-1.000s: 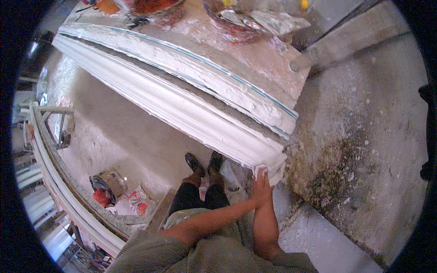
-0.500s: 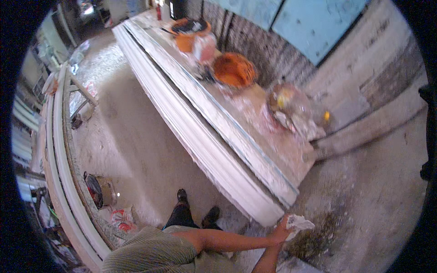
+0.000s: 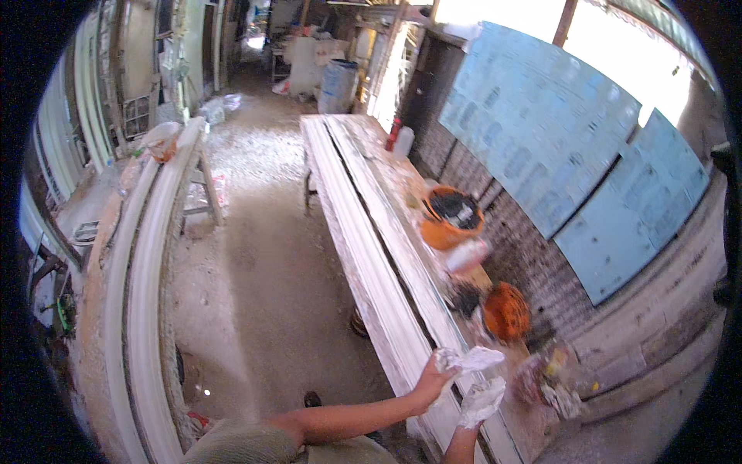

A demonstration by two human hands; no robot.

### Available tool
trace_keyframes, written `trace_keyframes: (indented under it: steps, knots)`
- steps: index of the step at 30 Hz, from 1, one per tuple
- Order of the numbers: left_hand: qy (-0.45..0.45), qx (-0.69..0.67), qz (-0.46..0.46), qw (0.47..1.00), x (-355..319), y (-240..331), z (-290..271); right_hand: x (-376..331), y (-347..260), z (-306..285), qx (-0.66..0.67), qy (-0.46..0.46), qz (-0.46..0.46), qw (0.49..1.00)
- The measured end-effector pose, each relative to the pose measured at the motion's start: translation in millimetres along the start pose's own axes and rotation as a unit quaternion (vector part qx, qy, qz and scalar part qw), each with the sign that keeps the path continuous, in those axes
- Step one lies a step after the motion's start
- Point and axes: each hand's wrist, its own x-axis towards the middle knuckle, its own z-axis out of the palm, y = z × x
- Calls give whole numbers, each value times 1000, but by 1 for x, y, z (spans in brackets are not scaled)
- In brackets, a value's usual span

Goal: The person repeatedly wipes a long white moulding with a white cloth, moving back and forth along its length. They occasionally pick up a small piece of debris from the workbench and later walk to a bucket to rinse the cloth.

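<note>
My left hand (image 3: 433,384) reaches over the bench with its fingers closed on a flat, white, plaster-like piece (image 3: 478,359). Just below it is my right hand (image 3: 481,404), coated or covered in white. Its fingers blend into the white, so whether it grips anything is unclear. Beneath both hands runs a long white ribbed moulding (image 3: 363,240) on the bench, beside a second white strip (image 3: 402,278); a dark gap separates them.
Along the bench's right side stand an orange bucket (image 3: 444,236) with dark contents, an orange tub (image 3: 506,311), a white bottle (image 3: 403,142) and plastic bags (image 3: 553,379). Another bench (image 3: 100,309) with white mouldings stands left. Blue panels (image 3: 541,124) cover the right wall.
My view has lifted toward the far room. My hands have come from the moulding's near end to above the bench, now apart, with the flat white piece showing in the left.
</note>
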Motion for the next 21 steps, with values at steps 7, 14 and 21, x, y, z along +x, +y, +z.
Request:
trace_keyframes:
  steps: [7,14,21]
  knots:
    - [179,-84,42,979,108,148,-166,85,151,170,267,-84,159,947]
    - [244,-215,200,924,249,263,-336,148,285,350,312,-106,258,908]
    - [307,-100,244,915,345,398,-540,234,424,510,214,-151,381,887]
